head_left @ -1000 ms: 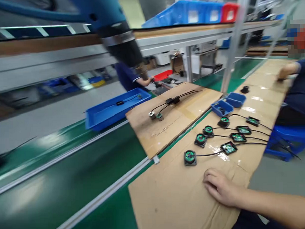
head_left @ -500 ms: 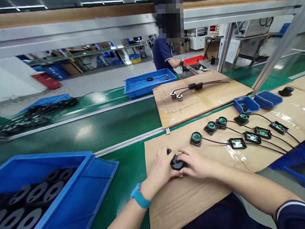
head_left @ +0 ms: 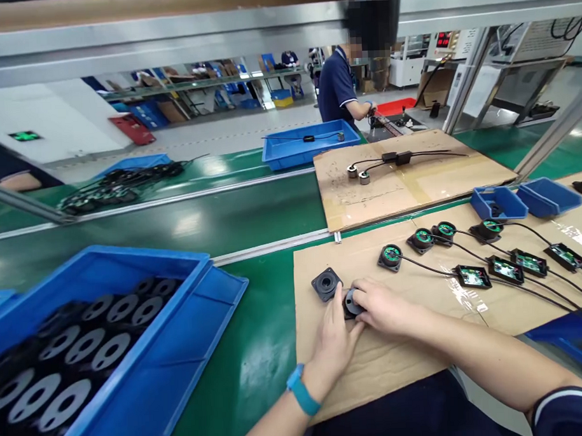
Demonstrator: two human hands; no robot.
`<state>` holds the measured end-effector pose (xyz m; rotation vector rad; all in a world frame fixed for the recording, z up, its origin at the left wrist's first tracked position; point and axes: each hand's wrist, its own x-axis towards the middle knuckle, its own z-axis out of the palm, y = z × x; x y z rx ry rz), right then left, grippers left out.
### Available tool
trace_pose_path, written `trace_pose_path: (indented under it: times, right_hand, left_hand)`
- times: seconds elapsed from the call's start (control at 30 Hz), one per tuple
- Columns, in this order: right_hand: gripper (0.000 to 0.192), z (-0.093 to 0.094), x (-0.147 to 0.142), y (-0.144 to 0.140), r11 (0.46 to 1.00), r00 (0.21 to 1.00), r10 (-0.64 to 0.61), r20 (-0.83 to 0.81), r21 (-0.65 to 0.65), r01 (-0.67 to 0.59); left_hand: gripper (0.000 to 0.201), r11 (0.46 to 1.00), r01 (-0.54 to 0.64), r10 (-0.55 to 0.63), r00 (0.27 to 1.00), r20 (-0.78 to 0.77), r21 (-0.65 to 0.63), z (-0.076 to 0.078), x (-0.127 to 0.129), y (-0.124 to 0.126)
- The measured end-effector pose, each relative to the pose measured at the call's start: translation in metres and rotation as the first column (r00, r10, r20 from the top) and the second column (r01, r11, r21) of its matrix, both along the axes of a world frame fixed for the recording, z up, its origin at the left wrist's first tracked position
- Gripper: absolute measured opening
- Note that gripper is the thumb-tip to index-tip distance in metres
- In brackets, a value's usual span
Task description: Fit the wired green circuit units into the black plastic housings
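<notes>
Black plastic housings occupy both of a line worker's hands at an assembly bench covered in a cardboard sheet (head_left: 373, 380). The left hand (head_left: 334, 334) and the right hand (head_left: 377, 307) close together on a small round black housing (head_left: 350, 303), fingers curled around it from either side, so most of the part is hidden. Just beside that housing, on its far left, a square black mounting base (head_left: 326, 283) with a round hole lies flat on the cardboard, touched by neither hand.

Further from the housing, to its right, runs a row of green-topped wired modules (head_left: 390, 256), each trailing a black cable to a small circuit board (head_left: 472, 276). To the housing's left, across the green conveyor belt (head_left: 200, 224), a blue bin (head_left: 133, 350) holds a stock of black perforated discs (stacked loosely, too many to count). Beyond the belt a second person in a dark shirt (head_left: 337, 89) works at another station.

By the look of it, the step in hand is fitting or seating the round part, with the square base the likely mate; joining them would call for lining up hole and housing squarely, with one hand freed to bring the base across.
</notes>
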<state>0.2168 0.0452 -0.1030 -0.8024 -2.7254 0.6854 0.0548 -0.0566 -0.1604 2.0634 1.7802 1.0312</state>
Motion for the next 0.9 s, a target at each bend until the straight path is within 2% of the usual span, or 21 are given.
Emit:
trace_pose_path:
  times: [0.1, 0.17, 0.23, 0.3, 0.4, 0.47, 0.53, 0.6, 0.67, 0.73, 0.77, 0.8, 0.83, 0.9]
  right_hand:
    - [0.019, 0.000, 0.000, -0.003, 0.997, 0.996, -0.016, -0.086, -0.072, 0.010]
    - [0.019, 0.003, 0.006, -0.004, 0.992, 0.982, -0.048, -0.182, -0.126, 0.025]
    - [0.026, 0.006, 0.017, -0.003, 0.984, 0.950, -0.117, -0.289, -0.165, 0.071]
    - [0.034, 0.009, 0.028, 0.004, 0.964, 0.911, -0.226, -0.344, -0.215, 0.158]
    - [0.042, 0.012, 0.034, 0.018, 0.892, 0.872, -0.398, -0.285, -0.343, 0.295]
    - [0.046, 0.014, 0.028, 0.024, 0.829, 0.841, -0.475, -0.259, -0.454, 0.328]
    - [0.047, 0.017, 0.018, 0.026, 0.768, 0.802, -0.523, -0.289, -0.568, 0.295]
    - [0.042, 0.019, 0.009, 0.026, 0.699, 0.746, -0.569, -0.346, -0.681, 0.218]
    - [0.040, 0.021, 0.002, 0.027, 0.602, 0.683, -0.631, -0.369, -0.788, 0.130]
    - [0.043, 0.024, -0.004, 0.029, 0.521, 0.674, -0.652, -0.347, -0.851, 0.066]
    - [0.043, 0.025, -0.009, 0.030, 0.516, 0.700, -0.629, -0.337, -0.855, 0.053]
    - [0.040, 0.027, -0.015, 0.031, 0.552, 0.738, -0.584, -0.338, -0.832, 0.055]
    - [0.037, 0.029, -0.022, 0.032, 0.626, 0.781, -0.516, -0.353, -0.778, 0.062]
    - [0.030, 0.035, -0.040, 0.032, 0.806, 0.861, -0.339, -0.379, -0.589, 0.058]
  left_hand:
    - [0.082, 0.998, -0.030, 0.037, 0.991, 0.127, -0.057, -0.010, -0.001, 0.006]
    - [0.082, 0.997, -0.006, 0.014, 0.992, 0.122, -0.072, -0.002, -0.008, 0.003]
    - [0.084, 0.997, 0.034, -0.030, 0.998, 0.054, -0.071, 0.018, -0.017, 0.000]
    - [0.077, 0.995, 0.074, -0.079, 0.994, -0.070, -0.066, 0.045, -0.028, 0.002]
    - [0.069, 0.980, 0.149, -0.177, 0.952, -0.249, -0.128, 0.081, -0.049, 0.026]
    - [0.071, 0.959, 0.185, -0.230, 0.952, -0.204, -0.216, 0.090, -0.065, 0.049]
    - [0.066, 0.946, 0.196, -0.223, 0.972, -0.078, -0.256, 0.086, -0.076, 0.068]
    - [0.059, 0.959, 0.158, -0.155, 0.987, 0.033, -0.237, 0.072, -0.082, 0.076]
    - [0.056, 0.981, 0.041, -0.015, 0.990, 0.139, -0.190, 0.054, -0.083, 0.074]
    - [0.058, 0.980, -0.118, 0.158, 0.952, 0.264, -0.163, 0.037, -0.083, 0.063]
    - [0.060, 0.970, -0.186, 0.229, 0.920, 0.318, -0.159, 0.029, -0.083, 0.058]
    - [0.061, 0.958, -0.239, 0.280, 0.890, 0.360, -0.156, 0.023, -0.082, 0.052]
    - [0.063, 0.949, -0.274, 0.314, 0.866, 0.391, -0.154, 0.018, -0.081, 0.048]
    - [0.068, 0.940, -0.306, 0.340, 0.826, 0.450, -0.149, 0.012, -0.078, 0.042]
